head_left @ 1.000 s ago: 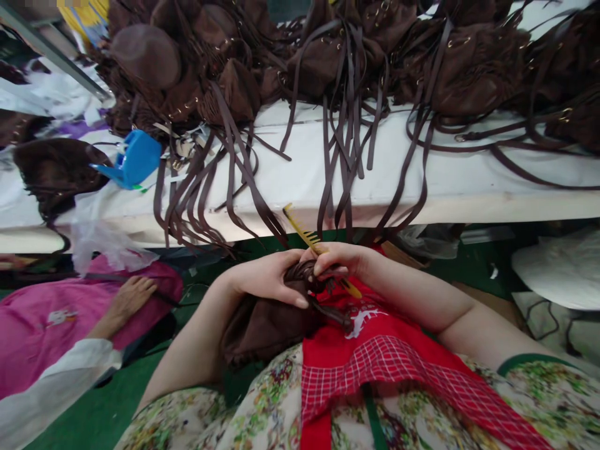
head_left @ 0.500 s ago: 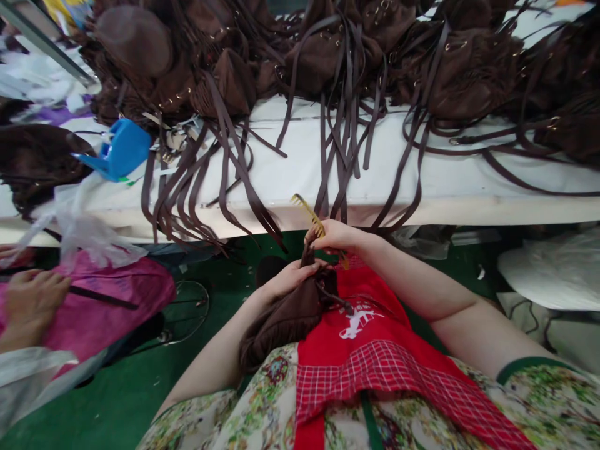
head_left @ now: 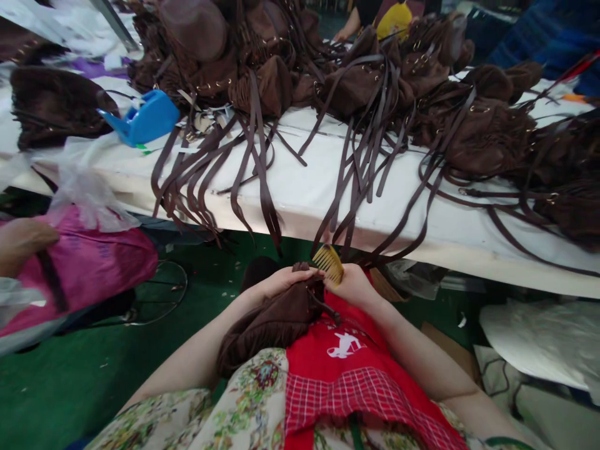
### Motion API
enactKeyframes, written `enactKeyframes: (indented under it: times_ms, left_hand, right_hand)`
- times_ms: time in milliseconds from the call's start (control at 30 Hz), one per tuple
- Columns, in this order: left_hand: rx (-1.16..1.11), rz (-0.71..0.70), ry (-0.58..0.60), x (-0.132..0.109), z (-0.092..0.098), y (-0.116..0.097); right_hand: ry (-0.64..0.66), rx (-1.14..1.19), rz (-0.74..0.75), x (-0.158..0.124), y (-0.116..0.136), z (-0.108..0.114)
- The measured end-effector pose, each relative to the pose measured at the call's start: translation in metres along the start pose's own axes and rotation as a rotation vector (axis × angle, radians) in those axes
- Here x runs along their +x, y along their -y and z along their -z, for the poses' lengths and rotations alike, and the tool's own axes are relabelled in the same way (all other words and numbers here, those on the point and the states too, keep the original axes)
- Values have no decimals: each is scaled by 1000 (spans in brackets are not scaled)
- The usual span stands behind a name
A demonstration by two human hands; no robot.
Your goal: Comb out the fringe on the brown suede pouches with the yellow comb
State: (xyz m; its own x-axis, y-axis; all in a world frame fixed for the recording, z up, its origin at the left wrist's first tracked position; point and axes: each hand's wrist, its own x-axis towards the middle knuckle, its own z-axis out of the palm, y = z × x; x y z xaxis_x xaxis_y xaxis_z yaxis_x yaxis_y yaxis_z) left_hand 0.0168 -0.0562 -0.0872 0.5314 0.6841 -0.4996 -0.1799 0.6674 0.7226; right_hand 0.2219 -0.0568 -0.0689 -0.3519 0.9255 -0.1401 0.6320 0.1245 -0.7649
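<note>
On the person's lap, in front of the tabletop [head_left: 300,194], lies a small brown bag [head_left: 267,325], slanting from the hands down toward the left forearm. It is dark, soft and matt, rather like suede to my eye, with a rounded, puckered lower end and loose folds along its body. Its upper edge is bunched up, and a short dark cord [head_left: 332,312] hangs from there over the red apron [head_left: 328,337], ending in a thicker tip. The left grip [head_left: 290,281] is closed on that bunched edge, thumb side up. The right grip [head_left: 351,286] is closed around a yellow comb [head_left: 332,265], which stands up tilted, its coarse teeth facing left and its top corner darker. The fingers of both meet at the bag's top; I can't tell whether the right ones pinch it too. Similar brown bags [head_left: 487,137] are heaped on the tabletop, their long straps [head_left: 267,209] dangling over its edge.
</note>
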Motion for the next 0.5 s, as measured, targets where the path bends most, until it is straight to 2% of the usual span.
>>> enactKeyframes:
  times_ms: [133,267,367,500]
  left_hand:
    - [141,-47,258,4,-8,0]
    - [292,-37,475,7,-18,-3]
    - [238,-85,499,7,-17,0]
    - [79,-87,396,7,-4,7]
  right_hand:
    - [66,149,-10,12,3,16]
    - [129,161,7,26,2,16]
    - [112,214,-17,32,-10,16]
    - [-22,49,23,18,-22,21]
